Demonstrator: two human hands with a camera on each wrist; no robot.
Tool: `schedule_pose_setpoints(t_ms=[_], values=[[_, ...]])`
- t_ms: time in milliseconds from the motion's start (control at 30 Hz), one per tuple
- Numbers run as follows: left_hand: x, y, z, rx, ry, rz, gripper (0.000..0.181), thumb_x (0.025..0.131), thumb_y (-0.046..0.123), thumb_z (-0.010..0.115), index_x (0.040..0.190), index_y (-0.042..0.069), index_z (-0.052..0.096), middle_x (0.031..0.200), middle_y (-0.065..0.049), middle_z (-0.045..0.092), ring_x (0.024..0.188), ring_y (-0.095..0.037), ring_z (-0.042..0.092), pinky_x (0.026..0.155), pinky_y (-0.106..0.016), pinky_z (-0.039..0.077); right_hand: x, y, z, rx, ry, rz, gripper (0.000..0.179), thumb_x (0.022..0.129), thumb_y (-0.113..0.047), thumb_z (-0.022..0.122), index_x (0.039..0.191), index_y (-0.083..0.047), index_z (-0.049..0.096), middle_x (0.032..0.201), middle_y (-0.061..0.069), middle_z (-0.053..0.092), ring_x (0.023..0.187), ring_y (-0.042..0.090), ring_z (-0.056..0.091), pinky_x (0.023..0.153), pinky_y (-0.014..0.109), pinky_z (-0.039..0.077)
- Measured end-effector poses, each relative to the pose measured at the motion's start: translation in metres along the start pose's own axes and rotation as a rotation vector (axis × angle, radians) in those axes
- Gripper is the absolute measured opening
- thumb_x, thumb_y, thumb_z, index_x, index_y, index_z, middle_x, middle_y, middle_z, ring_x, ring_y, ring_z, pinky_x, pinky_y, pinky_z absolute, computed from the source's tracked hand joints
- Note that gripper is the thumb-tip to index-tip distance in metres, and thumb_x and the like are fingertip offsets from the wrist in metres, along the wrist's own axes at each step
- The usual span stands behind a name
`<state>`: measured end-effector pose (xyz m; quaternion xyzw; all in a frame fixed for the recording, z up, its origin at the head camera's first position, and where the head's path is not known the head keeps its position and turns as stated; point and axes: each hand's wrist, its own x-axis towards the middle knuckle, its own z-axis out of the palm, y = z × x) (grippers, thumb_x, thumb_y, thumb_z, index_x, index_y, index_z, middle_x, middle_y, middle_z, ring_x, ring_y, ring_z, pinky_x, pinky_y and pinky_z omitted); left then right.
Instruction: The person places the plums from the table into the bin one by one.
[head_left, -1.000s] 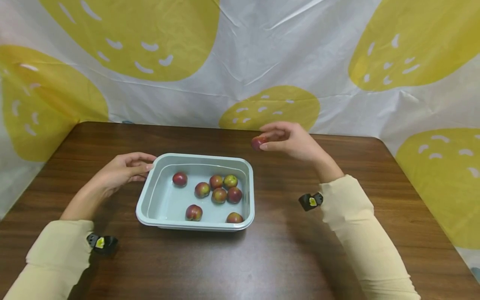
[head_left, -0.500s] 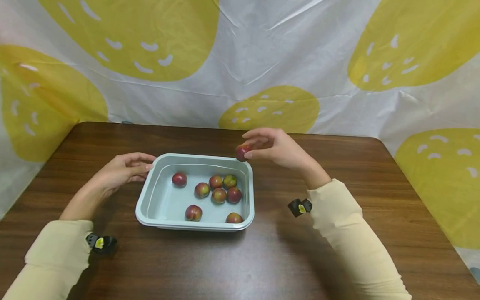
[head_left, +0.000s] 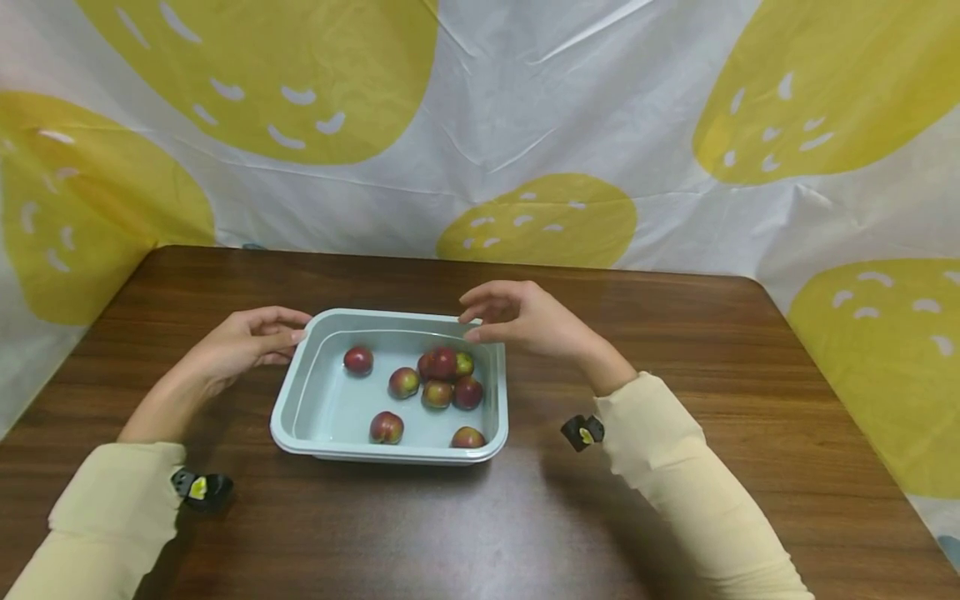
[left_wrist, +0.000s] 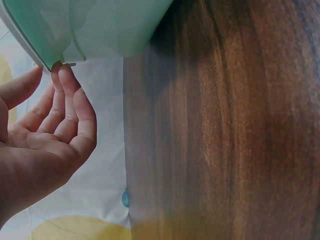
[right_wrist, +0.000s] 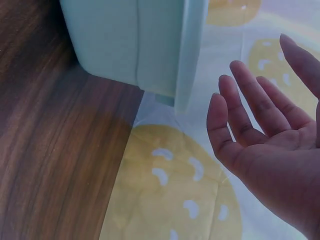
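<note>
A pale blue-green plastic basin [head_left: 360,452] stands on the table with several red and green plums inside. My left hand [head_left: 243,343] pinches its back left rim, thumb above and fingertips beneath; the left wrist view shows the fingertips at the rim's underside. My right hand [head_left: 538,323] is over the back right corner of the basin, fingers apart and relaxed, holding nothing. Below and to the left of it, a dark red plum [head_left: 444,363] overlaps the cluster at the basin's right side; whether it is resting or falling I cannot tell. One plum [head_left: 358,360] lies alone at the back left.
The basin stands on a dark brown wooden table [head_left: 637,500]. Behind the table's back edge hangs a white curtain [head_left: 517,92] with large yellow fruit shapes. A black strap device hangs by each sleeve.
My right hand has moved left and nearer, over the basin's rim, and let go of the plum it held, which is now among the others. The left hand stays on the rim.
</note>
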<state>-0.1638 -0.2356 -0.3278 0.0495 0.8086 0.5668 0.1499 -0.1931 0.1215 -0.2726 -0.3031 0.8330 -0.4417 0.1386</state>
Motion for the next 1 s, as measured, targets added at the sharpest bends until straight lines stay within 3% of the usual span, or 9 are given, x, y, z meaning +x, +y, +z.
schedule_pose_setpoints(t_ms=[200, 500, 800, 1000], values=[[-0.001, 0.0, 0.0, 0.026, -0.005, -0.008, 0.047, 0.091, 0.017, 0.057, 0.128, -0.008, 0.042, 0.106, -0.01, 0.062, 0.085, -0.009, 0.06, 0.077, -0.028, 0.05, -0.003, 0.006, -0.003, 0.021, 0.018, 0.025, 0.034, 0.082, -0.015, 0.069, 0.114, -0.006, 0.059, 0.1, 0.005, 0.067, 0.094, 0.013, 0.061, 0.079, 0.03, 0.048], [-0.001, 0.0, 0.001, 0.02, -0.005, 0.009, 0.046, 0.091, 0.016, 0.057, 0.127, -0.009, 0.042, 0.104, -0.01, 0.063, 0.084, -0.009, 0.06, 0.077, -0.028, 0.05, -0.016, 0.018, -0.021, -0.012, 0.083, 0.112, 0.038, 0.083, -0.033, 0.067, 0.115, -0.014, 0.06, 0.101, 0.0, 0.066, 0.094, 0.012, 0.06, 0.081, 0.034, 0.047], [-0.001, 0.0, 0.003, 0.009, 0.003, 0.011, 0.046, 0.092, 0.016, 0.056, 0.127, -0.01, 0.042, 0.102, -0.007, 0.063, 0.084, -0.009, 0.06, 0.077, -0.028, 0.051, -0.033, 0.037, -0.04, 0.11, 0.141, 0.167, 0.039, 0.088, -0.023, 0.063, 0.12, -0.003, 0.055, 0.11, 0.018, 0.062, 0.089, 0.02, 0.063, 0.076, 0.035, 0.052], [0.0, -0.003, 0.003, 0.005, 0.008, 0.014, 0.047, 0.092, 0.018, 0.056, 0.127, -0.01, 0.041, 0.1, -0.005, 0.063, 0.084, -0.008, 0.06, 0.076, -0.027, 0.051, -0.044, 0.048, -0.05, 0.076, 0.163, 0.226, 0.043, 0.088, -0.032, 0.061, 0.122, -0.007, 0.054, 0.11, 0.012, 0.063, 0.091, 0.02, 0.061, 0.076, 0.034, 0.051]])
